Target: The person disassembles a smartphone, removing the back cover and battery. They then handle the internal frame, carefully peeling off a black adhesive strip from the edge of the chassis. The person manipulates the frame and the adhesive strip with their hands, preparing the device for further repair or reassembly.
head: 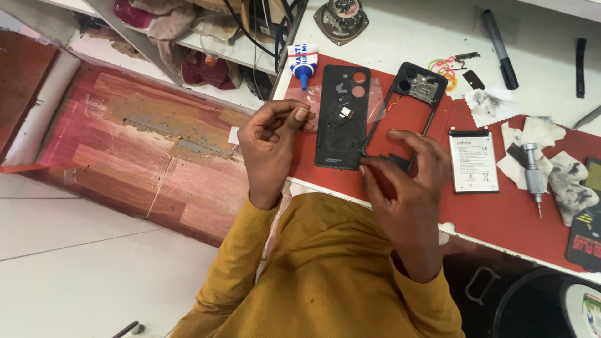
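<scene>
Carefully, the person in the mustard sleeves is working over a red mat (501,213) on the white table (400,31), and the right hand (407,181) is pinching the lower edge of a black phone frame (400,106) between thumb and fingertips, just right of the black back cover (341,119). That cover is lying flat on the mat, inner side up, and everything else is sitting around it. The left hand (272,141) is hovering just left of the cover with its fingers curled in; whether it is gripping some small part I cannot tell. Beyond the frame, a white battery (474,161) and a small screwdriver (533,172) are resting on the mat, and a blue-capped glue tube (303,66) is lying just above the cover. To my eye, the frame is thin, so holding it lightly by both long rails and keeping it level is looking wise.
</scene>
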